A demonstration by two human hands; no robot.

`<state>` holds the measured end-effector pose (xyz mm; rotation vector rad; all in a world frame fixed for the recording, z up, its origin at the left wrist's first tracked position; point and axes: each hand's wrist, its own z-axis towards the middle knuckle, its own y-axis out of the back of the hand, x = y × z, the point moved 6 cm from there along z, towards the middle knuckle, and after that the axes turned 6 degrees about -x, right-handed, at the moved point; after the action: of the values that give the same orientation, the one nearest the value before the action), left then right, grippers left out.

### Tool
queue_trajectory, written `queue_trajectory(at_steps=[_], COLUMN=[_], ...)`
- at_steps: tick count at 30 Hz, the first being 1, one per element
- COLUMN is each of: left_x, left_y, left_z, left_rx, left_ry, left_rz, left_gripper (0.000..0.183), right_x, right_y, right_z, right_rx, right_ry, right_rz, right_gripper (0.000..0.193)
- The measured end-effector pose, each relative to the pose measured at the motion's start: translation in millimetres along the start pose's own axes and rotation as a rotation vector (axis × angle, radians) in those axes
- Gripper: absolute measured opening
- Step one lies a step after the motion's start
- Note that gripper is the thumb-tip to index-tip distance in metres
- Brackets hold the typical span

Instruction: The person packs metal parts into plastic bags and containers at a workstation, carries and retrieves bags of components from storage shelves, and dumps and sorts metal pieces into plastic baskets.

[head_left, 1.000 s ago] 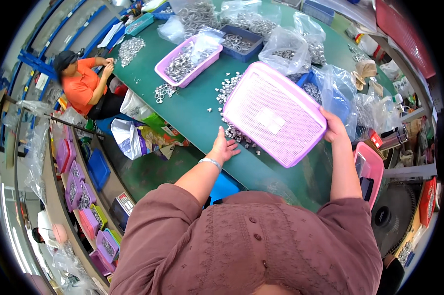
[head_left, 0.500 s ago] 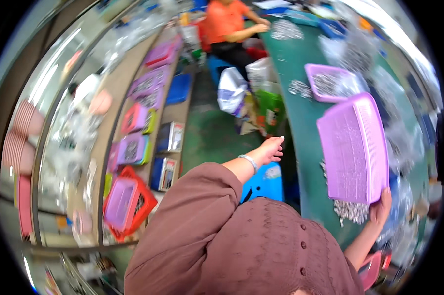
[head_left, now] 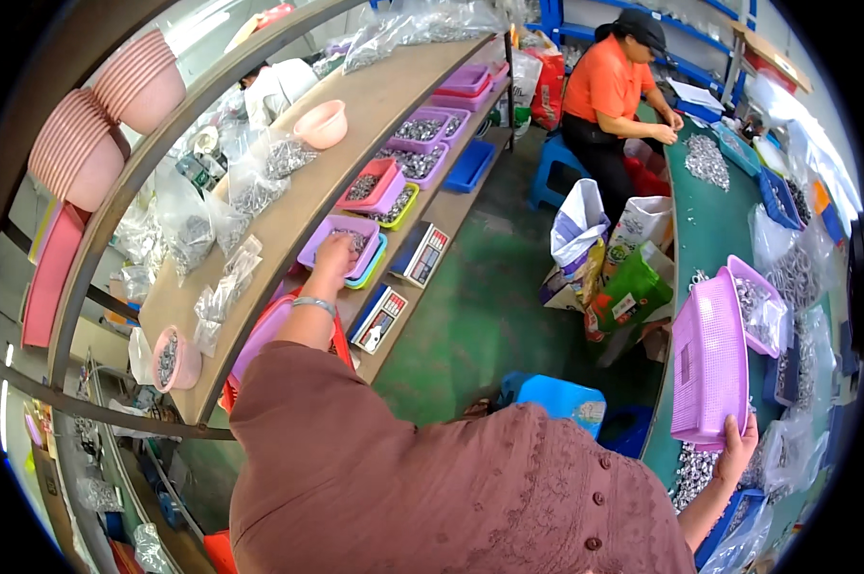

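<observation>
On the left, my left hand is at the near side of a purple basket on the shelf, which holds small shiny metal parts. Its fingertips are hard to make out against the basket, so I cannot tell whether they grip. At the right, my right hand grips the near lower end of another purple basket, tipped up on its side over the green table. The basket's inside faces away from view. Below it a heap of small metal parts lies on the table.
A co-worker in orange sits at the table's far end by more metal parts. Sacks and a blue stool stand between shelf and table. Plastic bags line the table's right side. A metal shelf frame borders the left.
My left hand has swung left from above the aisle to the shelf basket. The view has turned left. My right hand still holds the tilted purple basket.
</observation>
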<state>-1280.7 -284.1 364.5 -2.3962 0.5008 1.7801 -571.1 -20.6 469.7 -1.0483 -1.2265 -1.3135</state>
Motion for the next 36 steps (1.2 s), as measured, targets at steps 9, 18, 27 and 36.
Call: queue_trajectory(at_steps=[9, 18, 27, 36], left_x=[175.9, 261.8, 233.8, -72.9], left_y=[42.7, 79.0, 125.2, 16.4], left_z=[1.9, -108.6, -126.5, 96.2], left_rx=[0.012, -0.036, -0.359, -0.134], left_ry=[0.524, 0.859, 0.791, -0.542], left_rz=[0.054, -0.281, -0.665, 0.275], left_gripper=[0.014, 0.06, 0.062, 0.055], right_x=[-3.0, -6.4, -8.4, -10.7], right_y=[-124.3, -230.2, -283.6, -260.7], right_z=[15.2, 41.0, 39.9, 23.4], right_rx=[0.11, 0.341, 0.494, 0.363], right_ry=[0.066, 0.113, 0.132, 0.095], right_rz=[-0.292, -0.363, -0.361, -0.485], right_gripper=[0.009, 0.007, 0.01, 0.01])
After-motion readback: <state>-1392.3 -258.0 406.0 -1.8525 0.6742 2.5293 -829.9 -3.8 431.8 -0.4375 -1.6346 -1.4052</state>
